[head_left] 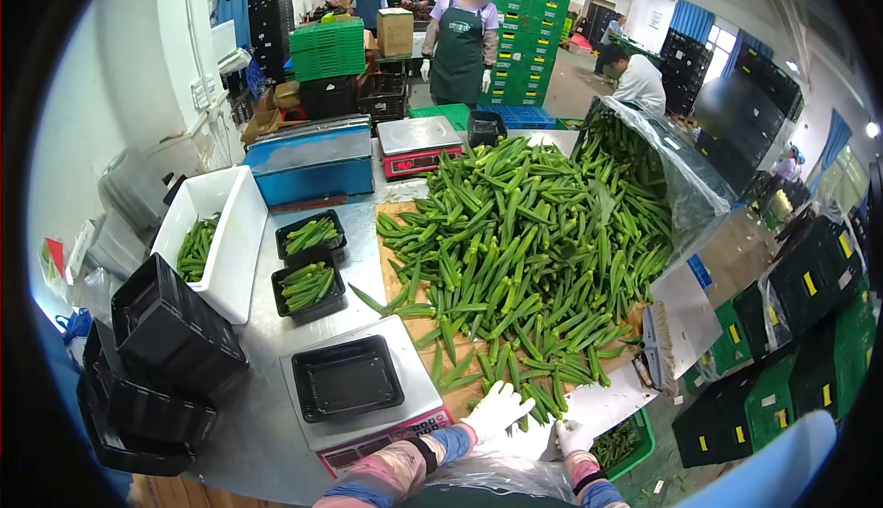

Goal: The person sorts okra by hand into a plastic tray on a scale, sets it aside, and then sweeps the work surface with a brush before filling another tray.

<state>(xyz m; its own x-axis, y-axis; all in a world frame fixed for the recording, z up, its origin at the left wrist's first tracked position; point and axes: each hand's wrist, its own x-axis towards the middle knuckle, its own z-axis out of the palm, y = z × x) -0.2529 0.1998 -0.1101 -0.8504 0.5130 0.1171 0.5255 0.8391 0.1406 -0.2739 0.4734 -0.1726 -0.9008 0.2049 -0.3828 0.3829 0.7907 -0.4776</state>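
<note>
A big heap of green okra [524,250] covers the middle of the table and spills to its front edge. My left hand [498,410], in a white glove, lies at the heap's near edge with its fingers stretched out beside several pods. My right hand [575,436], also gloved, has its fingertips closed on an okra [555,409] at the table's front edge. To the left, a black plastic tray [348,379] rests on a scale [405,425]; its ribbed bottom shows.
Two black trays of okra [311,236] [308,287] stand beside a white foam box [241,232]. Stacked black trays [175,333] are at left. A brush [659,347] lies right of the heap; a green basket [639,444] sits below. Another scale [418,144] and a person [460,48] are opposite.
</note>
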